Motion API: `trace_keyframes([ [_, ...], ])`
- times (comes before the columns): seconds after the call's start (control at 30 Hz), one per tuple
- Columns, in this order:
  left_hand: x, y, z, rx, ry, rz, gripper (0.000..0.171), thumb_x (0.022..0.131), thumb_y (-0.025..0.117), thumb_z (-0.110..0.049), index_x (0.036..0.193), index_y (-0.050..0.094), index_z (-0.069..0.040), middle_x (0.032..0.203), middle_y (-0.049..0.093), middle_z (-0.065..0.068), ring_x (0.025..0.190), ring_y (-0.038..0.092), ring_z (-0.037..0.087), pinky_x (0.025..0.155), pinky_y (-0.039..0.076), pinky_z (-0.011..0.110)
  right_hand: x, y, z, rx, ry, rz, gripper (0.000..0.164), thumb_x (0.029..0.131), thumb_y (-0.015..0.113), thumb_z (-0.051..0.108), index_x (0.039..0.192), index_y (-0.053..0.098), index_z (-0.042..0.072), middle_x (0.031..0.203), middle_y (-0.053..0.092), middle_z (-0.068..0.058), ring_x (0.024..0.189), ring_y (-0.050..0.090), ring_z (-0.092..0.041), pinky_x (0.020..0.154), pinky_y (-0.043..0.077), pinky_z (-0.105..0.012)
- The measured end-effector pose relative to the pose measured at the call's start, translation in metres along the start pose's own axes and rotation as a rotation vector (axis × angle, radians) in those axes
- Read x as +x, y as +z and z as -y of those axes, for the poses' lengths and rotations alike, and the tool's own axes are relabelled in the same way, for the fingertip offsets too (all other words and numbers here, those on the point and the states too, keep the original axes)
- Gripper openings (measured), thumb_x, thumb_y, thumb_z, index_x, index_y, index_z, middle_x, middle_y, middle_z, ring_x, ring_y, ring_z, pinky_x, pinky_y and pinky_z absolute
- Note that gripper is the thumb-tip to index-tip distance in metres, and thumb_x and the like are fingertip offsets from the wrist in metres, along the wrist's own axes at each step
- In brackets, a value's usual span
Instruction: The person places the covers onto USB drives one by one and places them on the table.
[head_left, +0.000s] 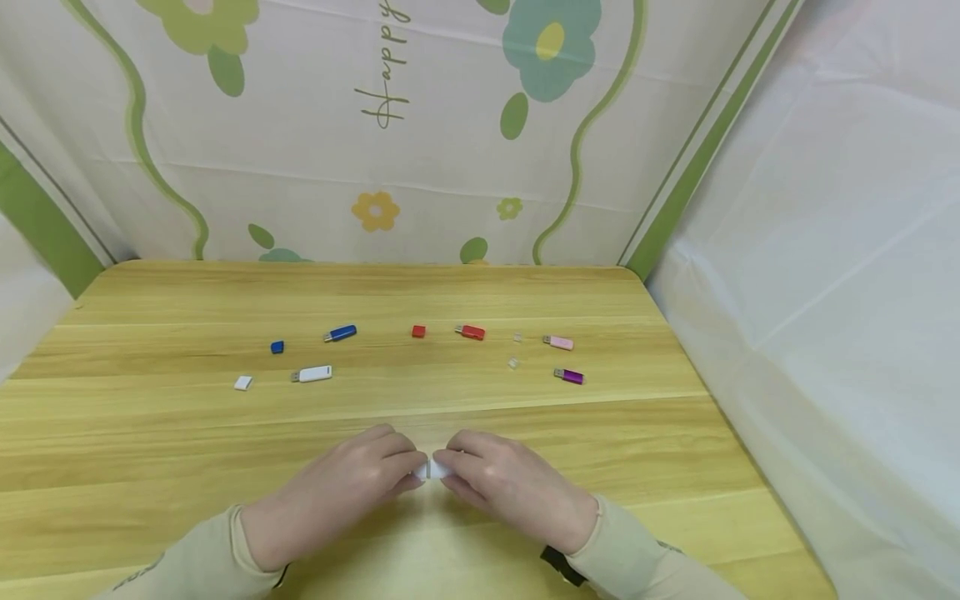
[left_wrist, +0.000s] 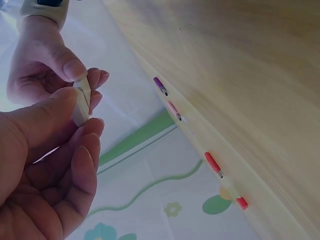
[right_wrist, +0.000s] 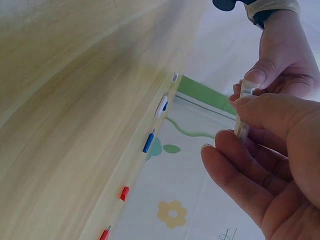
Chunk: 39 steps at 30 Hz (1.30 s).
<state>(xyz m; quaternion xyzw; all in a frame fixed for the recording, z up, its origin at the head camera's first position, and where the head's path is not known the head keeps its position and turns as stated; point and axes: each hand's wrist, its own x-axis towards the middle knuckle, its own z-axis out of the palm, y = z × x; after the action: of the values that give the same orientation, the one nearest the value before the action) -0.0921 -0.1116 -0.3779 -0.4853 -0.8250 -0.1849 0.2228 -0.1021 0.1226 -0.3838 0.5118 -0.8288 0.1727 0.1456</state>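
Note:
Near the front of the table, both hands meet at a small white USB stick (head_left: 440, 470). A narrow dark seam divides it into two parts. My left hand (head_left: 348, 475) pinches the left part between thumb and fingers, and my right hand (head_left: 510, 483) pinches the right part the same way. Seen from the left wrist, the white stick (left_wrist: 82, 107) has its parts end to end between the two thumbs. The right wrist view shows the stick (right_wrist: 242, 127) along the fingertips, its ends mostly covered by fingers.
Uncapped USB sticks lie farther back: white (head_left: 312, 373), blue (head_left: 341, 333), red (head_left: 471, 332), pink (head_left: 558, 342) and purple (head_left: 570, 377). Left of them are a white cap (head_left: 243, 383), blue cap (head_left: 277, 347), red cap (head_left: 418, 332) and two clear caps (head_left: 513, 363). A patterned curtain hangs behind the table (head_left: 187, 292).

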Motion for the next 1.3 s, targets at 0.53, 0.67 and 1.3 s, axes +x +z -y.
trace_keyframes([
  [0.53, 0.0013, -0.0019, -0.0008, -0.044, -0.001, 0.001, 0.009, 0.087, 0.074, -0.009, 0.094, 0.07, -0.005, 0.09, 0.063, -0.003, 0.083, 0.058, 0.01, 0.075, 0.051, 0.017, 0.0025, -0.0028, 0.0007, -0.052, -0.01, -0.003, 0.017, 0.085, 0.078, 0.009, 0.101, 0.072, 0.006, 0.094, 0.063, 0.001, 0.078, 0.057, -0.004, 0.073, 0.046, -0.006],
  [0.67, 0.0018, -0.0019, -0.0006, -0.046, 0.008, -0.007, 0.009, 0.096, 0.065, -0.012, 0.095, 0.069, -0.004, 0.091, 0.063, -0.002, 0.084, 0.059, 0.011, 0.076, 0.052, 0.017, 0.0038, -0.0043, 0.001, -0.068, -0.006, 0.002, 0.017, 0.085, 0.079, 0.01, 0.099, 0.072, 0.006, 0.093, 0.063, 0.001, 0.077, 0.058, -0.004, 0.073, 0.046, -0.007],
  [1.3, 0.005, 0.004, 0.0041, -0.141, -0.048, 0.018, 0.014, 0.081, 0.08, -0.006, 0.092, 0.071, -0.005, 0.088, 0.065, -0.003, 0.082, 0.06, 0.008, 0.075, 0.051, 0.015, 0.0087, -0.0058, -0.0055, 0.011, -0.007, 0.018, 0.01, 0.087, 0.076, 0.007, 0.096, 0.072, 0.005, 0.091, 0.064, 0.001, 0.074, 0.058, -0.003, 0.07, 0.044, -0.004],
])
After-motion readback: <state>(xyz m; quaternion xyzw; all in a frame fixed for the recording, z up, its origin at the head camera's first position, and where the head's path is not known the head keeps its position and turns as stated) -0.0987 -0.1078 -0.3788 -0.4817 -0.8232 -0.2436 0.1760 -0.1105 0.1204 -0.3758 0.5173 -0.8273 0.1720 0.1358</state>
